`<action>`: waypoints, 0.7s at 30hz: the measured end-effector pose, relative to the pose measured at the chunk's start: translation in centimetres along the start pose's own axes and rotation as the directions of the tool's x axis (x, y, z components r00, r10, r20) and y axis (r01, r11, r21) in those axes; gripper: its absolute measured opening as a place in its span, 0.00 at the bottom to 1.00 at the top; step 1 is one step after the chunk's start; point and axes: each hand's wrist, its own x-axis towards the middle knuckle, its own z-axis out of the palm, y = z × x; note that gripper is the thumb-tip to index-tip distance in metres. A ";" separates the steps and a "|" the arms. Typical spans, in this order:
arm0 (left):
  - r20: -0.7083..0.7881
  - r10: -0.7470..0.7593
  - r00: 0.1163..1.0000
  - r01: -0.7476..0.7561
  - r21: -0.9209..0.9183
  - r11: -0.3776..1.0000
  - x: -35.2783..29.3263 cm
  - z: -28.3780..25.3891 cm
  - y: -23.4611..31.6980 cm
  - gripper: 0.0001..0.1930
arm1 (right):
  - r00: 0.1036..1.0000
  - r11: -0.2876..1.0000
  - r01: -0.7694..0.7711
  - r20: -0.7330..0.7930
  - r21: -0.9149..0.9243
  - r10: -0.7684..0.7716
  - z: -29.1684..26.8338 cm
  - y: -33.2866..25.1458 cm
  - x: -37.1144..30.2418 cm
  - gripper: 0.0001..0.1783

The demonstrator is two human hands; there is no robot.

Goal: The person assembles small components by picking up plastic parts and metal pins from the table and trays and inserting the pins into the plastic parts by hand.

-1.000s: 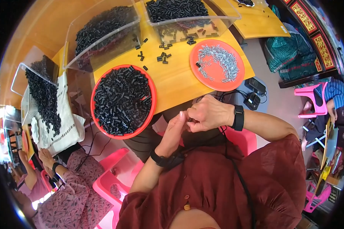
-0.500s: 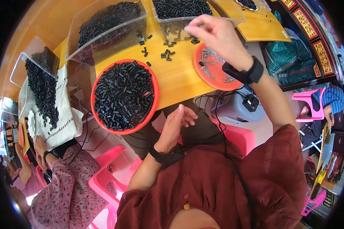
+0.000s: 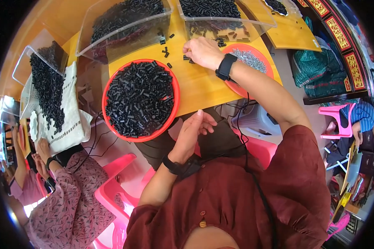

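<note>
Over a few loose black tube pieces on the yellow table (image 3: pixel 199 89), my right hand (image 3: pixel 204 52) is bent downward with its fingers drawn together. One black tube (image 3: pixel 185 57) shows at the fingertips; what lies within them is hidden. My left hand (image 3: pixel 193 129) hangs above my lap, thumb up and fingers loosely apart, with nothing in it. Beside it, on the left, a red round tub (image 3: pixel 176 97) is heaped with short black tubes (image 3: pixel 139 99). An orange-red plate (image 3: pixel 266 62) holding small silver metal pieces (image 3: pixel 247 59) lies partly under my right forearm.
Two clear plastic bins (image 3: pixel 131 43) (image 3: pixel 224 27) full of black pieces stand at the back. On the left, a person's hand (image 3: pixel 42 147) rests by a white cloth (image 3: pixel 72 120) bearing more black pieces. Pink chairs (image 3: pixel 116 182) and a grey bin (image 3: pixel 257 120) are nearby.
My right hand has moved left and down from above the plate's far edge to the loose tubes on the table. My left hand stays almost still. The view has shifted slightly.
</note>
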 end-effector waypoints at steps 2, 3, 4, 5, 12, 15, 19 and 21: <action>-0.008 -0.006 1.000 0.006 -0.002 1.000 -0.1 0.1 0.2 0.23 | 0.999 1.000 -0.010 0.050 0.000 0.010 0.4 0.0 0.4 0.08; -0.011 -0.012 1.000 0.012 0.000 1.000 -0.1 0.1 0.3 0.23 | 0.995 1.000 -0.023 0.095 -0.001 0.023 0.5 0.0 0.4 0.09; -0.012 -0.012 1.000 0.012 -0.001 1.000 -0.1 0.1 0.4 0.23 | 0.995 1.000 -0.022 0.097 -0.001 0.022 0.7 0.0 0.4 0.09; -0.011 -0.010 1.000 0.010 0.000 1.000 -0.1 0.1 0.4 0.23 | 0.998 1.000 -0.001 0.062 -0.003 0.001 0.8 -0.1 0.2 0.07; -0.017 -0.012 1.000 0.013 0.011 1.000 0.0 0.1 0.3 0.23 | 0.996 1.000 -0.011 0.087 0.000 0.011 0.6 -0.3 -0.2 0.07; 0.001 -0.014 1.000 0.013 0.028 1.000 0.0 -0.2 0.1 0.23 | 0.993 0.999 -0.034 0.115 -0.034 0.037 0.4 -0.4 -0.2 0.08; 0.006 -0.012 1.000 0.012 0.026 1.000 0.0 -0.2 0.1 0.23 | 0.982 0.998 -0.041 0.184 -0.047 0.049 -0.2 -0.8 -0.1 0.09; 0.008 -0.006 1.000 0.006 0.031 1.000 0.0 -0.2 0.1 0.23 | 0.965 0.993 -0.090 0.238 -0.074 0.106 -0.3 -0.9 0.0 0.11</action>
